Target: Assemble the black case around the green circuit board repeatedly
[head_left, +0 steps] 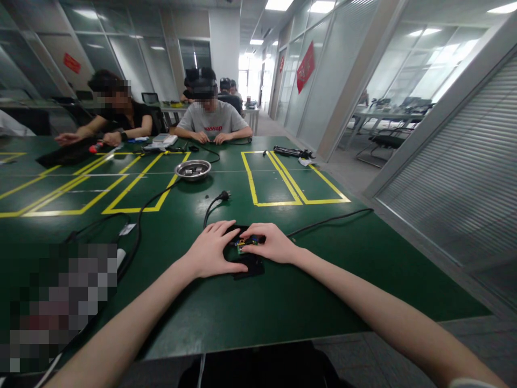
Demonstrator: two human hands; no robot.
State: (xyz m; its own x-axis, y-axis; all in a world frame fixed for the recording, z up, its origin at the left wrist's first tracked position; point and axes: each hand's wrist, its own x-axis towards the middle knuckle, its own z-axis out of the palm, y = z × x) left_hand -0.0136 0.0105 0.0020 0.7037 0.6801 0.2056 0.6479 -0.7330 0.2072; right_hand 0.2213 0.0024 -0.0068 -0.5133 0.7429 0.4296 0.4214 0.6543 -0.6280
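Observation:
My left hand (212,249) and my right hand (270,243) rest on a small black device (247,264) lying on the green table (226,307). Inside the opened device a green circuit board with coloured wires (243,243) shows between my fingertips. The left fingers curl over the device's left side, with the thumb along its front. The right fingers press on its top right edge. A black cable with a plug (223,196) runs from the device toward the table's middle.
A metal bowl (193,169) stands further back among yellow tape lines (266,186). Black cables (133,237) lie at left, another (331,218) at right. Two people sit at the far side with their hands on the table. The table's edge is near my body.

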